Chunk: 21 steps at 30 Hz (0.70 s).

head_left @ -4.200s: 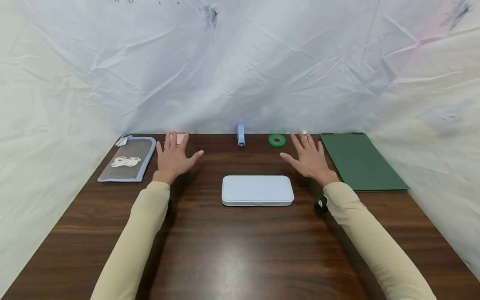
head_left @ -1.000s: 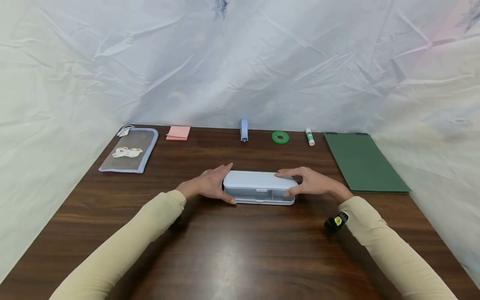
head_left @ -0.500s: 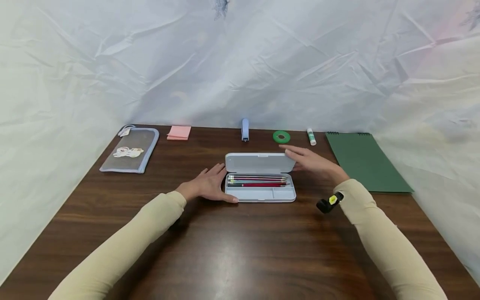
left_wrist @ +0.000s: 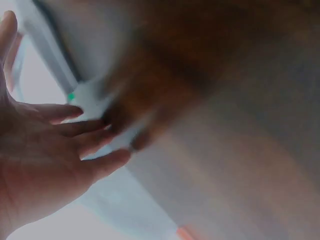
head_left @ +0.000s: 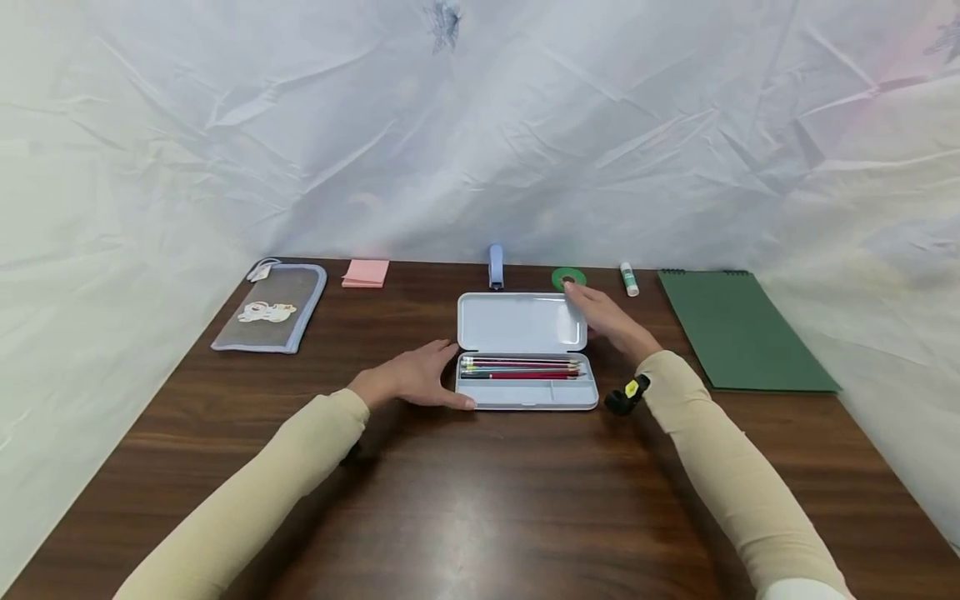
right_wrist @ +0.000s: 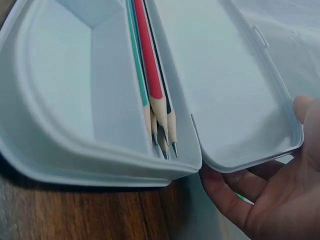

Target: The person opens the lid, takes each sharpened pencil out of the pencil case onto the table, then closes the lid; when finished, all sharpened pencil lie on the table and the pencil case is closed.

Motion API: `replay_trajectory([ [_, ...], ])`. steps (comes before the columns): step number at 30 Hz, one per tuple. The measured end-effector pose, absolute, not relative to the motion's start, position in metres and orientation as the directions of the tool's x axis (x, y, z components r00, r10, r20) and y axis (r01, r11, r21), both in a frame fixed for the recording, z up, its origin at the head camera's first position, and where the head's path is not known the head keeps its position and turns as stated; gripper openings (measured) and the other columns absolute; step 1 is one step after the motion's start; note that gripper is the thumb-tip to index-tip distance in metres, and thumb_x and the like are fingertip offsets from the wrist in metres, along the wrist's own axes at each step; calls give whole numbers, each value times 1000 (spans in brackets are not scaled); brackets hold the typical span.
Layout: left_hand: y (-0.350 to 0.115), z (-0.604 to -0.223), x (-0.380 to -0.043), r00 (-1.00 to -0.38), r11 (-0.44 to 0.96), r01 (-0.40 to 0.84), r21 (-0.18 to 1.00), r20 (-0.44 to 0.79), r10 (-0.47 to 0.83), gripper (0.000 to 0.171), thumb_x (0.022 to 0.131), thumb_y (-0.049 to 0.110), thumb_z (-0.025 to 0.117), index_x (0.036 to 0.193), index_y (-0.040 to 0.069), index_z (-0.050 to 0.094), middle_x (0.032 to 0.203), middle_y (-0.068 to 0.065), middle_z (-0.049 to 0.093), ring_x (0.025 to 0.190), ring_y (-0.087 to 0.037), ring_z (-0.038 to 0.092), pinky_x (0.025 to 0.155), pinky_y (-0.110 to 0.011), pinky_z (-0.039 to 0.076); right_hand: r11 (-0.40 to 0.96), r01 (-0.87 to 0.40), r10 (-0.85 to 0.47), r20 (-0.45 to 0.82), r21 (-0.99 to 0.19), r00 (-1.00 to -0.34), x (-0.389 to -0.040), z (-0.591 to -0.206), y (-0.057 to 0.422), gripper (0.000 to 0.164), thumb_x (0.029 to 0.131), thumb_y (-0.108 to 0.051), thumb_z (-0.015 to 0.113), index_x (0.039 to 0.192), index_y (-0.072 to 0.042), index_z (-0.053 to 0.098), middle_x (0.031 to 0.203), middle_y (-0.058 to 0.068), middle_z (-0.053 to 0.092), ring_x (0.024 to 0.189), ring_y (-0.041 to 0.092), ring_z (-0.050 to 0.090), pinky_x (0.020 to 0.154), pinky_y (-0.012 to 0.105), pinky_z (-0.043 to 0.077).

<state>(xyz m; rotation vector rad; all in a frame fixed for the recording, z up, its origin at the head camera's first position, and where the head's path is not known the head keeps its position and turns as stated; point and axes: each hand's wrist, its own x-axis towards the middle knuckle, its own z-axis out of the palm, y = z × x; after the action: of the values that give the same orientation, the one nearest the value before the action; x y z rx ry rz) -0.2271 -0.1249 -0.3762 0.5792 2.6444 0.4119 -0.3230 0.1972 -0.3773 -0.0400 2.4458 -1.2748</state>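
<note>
A pale blue-white pencil case (head_left: 498, 395) lies on the table in the head view, its lid (head_left: 519, 321) tipped back from the hinge. Several pencils (head_left: 521, 375) fill the rear compartment; a divider splits the front one, where nothing lies. My left hand (head_left: 414, 375) rests at the case's left end, thumb near the front corner, fingers extended. In the left wrist view the background is blurred. My right hand (head_left: 611, 319) pinches the lid's right edge. Seen from the right wrist, the thumb is on the rim and the fingers (right_wrist: 227, 197) lie behind the lid.
Along the back stand a mesh zip pouch (head_left: 279, 292), pink sticky notes (head_left: 366, 272), a blue stapler (head_left: 496, 267), a green tape roll (head_left: 561, 275) partly behind the right hand, a glue stick (head_left: 629, 280) and a green spiral notebook (head_left: 750, 333).
Both hands have come from the far sides to the pencil case. The right hand has raised the lid and swung it backward, exposing the pencils. The left hand has stayed at the left end lately.
</note>
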Motion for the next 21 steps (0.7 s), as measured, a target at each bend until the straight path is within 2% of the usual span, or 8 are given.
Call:
replay_trajectory([
  [3, -130, -367, -227, -852, 859, 313, 406, -280, 443, 97, 84, 61, 69, 156, 8, 33, 155, -14, 44, 141, -30, 45, 113, -51, 37, 589, 122, -212, -298, -799, -931, -322, -379, 199, 77, 101, -64, 28, 162, -19, 12, 166, 18, 17, 148, 40, 29, 108, 61, 38],
  [5, -130, -363, -226, -862, 851, 320, 416, -246, 444, 91, 85, 57, 70, 156, 12, 35, 154, -12, 47, 139, -30, 47, 113, -51, 39, 590, 98, -223, -278, -801, -934, -320, -378, 200, 76, 101, -63, 28, 162, -21, 11, 168, 16, 13, 148, 41, 28, 106, 63, 40],
  [8, -125, -365, -226, -859, 847, 336, 412, -234, 455, 91, 85, 57, 70, 158, 19, 31, 159, -14, 38, 144, -33, 40, 114, -55, 35, 593, 60, -242, -249, -803, -938, -317, -377, 202, 73, 102, -60, 29, 162, -22, 10, 168, 17, 11, 145, 44, 32, 103, 62, 43],
  [12, -116, -376, -225, -840, 861, 356, 364, -278, 465, 94, 83, 62, 69, 159, 25, 27, 163, -17, 26, 148, -36, 29, 117, -58, 29, 613, 20, -253, -220, -790, -942, -310, -379, 205, 73, 104, -56, 31, 162, -18, 8, 165, 22, 16, 138, 46, 41, 99, 57, 49],
  [21, -110, -380, -231, -826, 878, 351, 325, -335, 454, 96, 83, 66, 67, 160, 29, 23, 164, -17, 21, 150, -36, 20, 119, -60, 20, 686, -114, -310, -147, -718, -939, -279, -367, 225, 76, 102, -51, 46, 162, -17, 12, 160, 25, 28, 134, 46, 48, 101, 59, 46],
])
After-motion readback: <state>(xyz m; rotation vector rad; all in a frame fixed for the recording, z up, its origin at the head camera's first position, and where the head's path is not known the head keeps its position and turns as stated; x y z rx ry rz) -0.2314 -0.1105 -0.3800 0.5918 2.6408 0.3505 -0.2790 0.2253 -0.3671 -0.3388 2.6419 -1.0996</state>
